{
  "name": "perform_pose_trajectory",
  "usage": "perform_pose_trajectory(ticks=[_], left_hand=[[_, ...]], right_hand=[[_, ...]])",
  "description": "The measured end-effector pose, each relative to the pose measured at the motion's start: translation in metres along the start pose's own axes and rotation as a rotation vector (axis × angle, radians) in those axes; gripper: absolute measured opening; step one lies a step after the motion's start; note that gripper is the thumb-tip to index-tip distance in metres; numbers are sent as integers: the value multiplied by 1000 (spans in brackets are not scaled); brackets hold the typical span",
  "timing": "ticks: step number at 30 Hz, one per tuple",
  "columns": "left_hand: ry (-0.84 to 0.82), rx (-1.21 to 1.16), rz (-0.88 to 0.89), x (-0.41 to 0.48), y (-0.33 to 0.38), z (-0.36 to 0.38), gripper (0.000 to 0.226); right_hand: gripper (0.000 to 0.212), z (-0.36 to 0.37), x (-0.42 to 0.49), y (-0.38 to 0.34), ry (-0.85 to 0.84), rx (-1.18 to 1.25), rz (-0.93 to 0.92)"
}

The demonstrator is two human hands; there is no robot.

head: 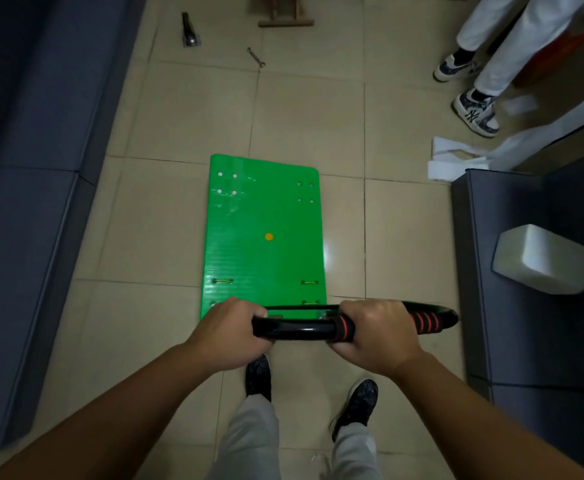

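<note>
Here, the left grip [230, 336] is clenched around the bare black tube of a trolley's handle bar [297, 329]. The right grip [373, 332] is clenched on the same bar, over its one red-and-black striped foam sleeve [425, 322]. The two are near each other, knuckles up. The bar stands over the near end of a single green deck [266, 216], which lies flat on the tiled floor [179, 116], directly ahead of the person's two black shoes [258, 375].

The deck carries one yellow dot [268, 236] near its middle and four holes in each far corner. One wrench [256, 57] lies on the floor beyond it, well apart. At the upper right stand another person's two patterned sneakers [476, 114]. To the right, one white box [540, 258] sits on a dark cabinet [512, 341].
</note>
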State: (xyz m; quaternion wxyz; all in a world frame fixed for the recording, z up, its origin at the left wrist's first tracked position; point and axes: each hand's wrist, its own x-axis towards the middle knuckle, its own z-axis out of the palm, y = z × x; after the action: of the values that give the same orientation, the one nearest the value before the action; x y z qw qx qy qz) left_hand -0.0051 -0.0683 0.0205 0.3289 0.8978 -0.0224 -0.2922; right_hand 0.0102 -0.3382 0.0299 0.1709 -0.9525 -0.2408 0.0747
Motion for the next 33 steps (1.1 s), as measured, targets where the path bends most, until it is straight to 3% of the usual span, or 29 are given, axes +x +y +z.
perform_pose_trajectory(ticks=[4,10,14,18,26,30,33], left_hand=[[-25,222,64,-20,50,3,24],[-109,532,118,-13,85,31,22],[-233,559,162,-10,88,77,29],[-211,479,112,8,82,101,31],[-37,454,311,70,111,143,18],[55,446,380,101,130,178,20],[1,410,403,121,143,198,21]], right_hand=[[25,0,-42,18,11,232,71],[20,31,-83,46,-107,483,186],[23,53,-115,66,-156,527,230],[20,62,-108,95,-186,478,197],[21,58,-109,161,-147,431,326],[22,36,-96,157,-174,260,211],[20,30,-78,145,-312,92,208]])
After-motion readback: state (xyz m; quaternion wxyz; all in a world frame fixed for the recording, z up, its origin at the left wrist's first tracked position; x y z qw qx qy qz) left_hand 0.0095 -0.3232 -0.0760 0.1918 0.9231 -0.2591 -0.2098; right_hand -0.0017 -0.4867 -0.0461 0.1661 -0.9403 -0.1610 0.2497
